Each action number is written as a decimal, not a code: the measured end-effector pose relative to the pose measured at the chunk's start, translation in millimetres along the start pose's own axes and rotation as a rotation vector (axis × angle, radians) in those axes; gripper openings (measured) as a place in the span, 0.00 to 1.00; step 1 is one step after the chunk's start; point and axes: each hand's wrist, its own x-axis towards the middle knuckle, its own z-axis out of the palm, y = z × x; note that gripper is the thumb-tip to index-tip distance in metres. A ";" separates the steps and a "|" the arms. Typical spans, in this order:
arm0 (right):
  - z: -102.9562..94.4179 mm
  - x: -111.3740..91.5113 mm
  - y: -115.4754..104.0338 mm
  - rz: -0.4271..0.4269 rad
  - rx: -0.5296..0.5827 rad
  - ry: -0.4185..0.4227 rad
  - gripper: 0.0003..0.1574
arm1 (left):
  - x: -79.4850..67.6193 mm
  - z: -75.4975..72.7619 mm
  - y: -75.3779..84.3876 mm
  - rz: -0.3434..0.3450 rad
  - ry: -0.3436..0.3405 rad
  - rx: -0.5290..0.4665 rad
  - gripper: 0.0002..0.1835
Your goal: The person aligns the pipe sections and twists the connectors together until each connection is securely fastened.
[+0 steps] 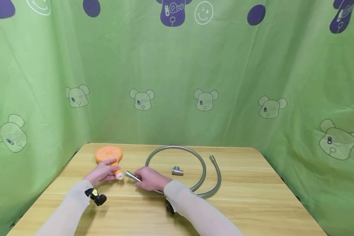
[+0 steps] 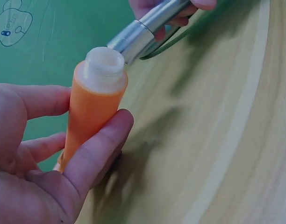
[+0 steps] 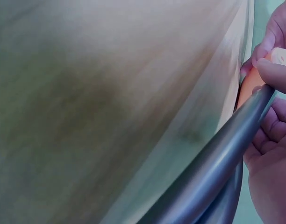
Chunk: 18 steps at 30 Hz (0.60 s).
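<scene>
My left hand (image 1: 103,171) grips the orange handle of a shower head (image 1: 108,153), thumb on one side and fingers on the other. The handle's white threaded end (image 2: 104,63) faces toward my right hand. With my right hand (image 1: 152,178) I hold a grey shower hose (image 3: 203,163) near one end. That end has a silver metal connector (image 2: 132,41), which is close beside the white threaded end in the left wrist view; whether they touch I cannot tell. The rest of the hose loops over the table, its other end fitting (image 1: 212,158) lying to the right.
A small chrome T-shaped valve (image 1: 177,170) lies inside the hose loop on the wooden table (image 1: 253,203). Green curtains (image 1: 177,124) with printed bear heads hang behind the table and on both sides. A black camera (image 1: 96,196) is strapped to the left wrist.
</scene>
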 end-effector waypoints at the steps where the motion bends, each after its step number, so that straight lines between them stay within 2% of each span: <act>1: -0.2 0.0 -0.2 0.006 0.000 -0.003 0.13 | 0.6 0.1 -0.7 -0.001 -0.001 -0.005 0.43; 9: -1.0 2.1 0.0 0.064 0.016 -0.011 0.18 | 2.7 -0.4 -4.2 -0.009 0.034 -0.019 0.43; 18: -0.1 3.3 1.7 0.094 0.091 0.057 0.18 | 3.3 3.7 -5.9 0.008 0.088 -0.023 0.41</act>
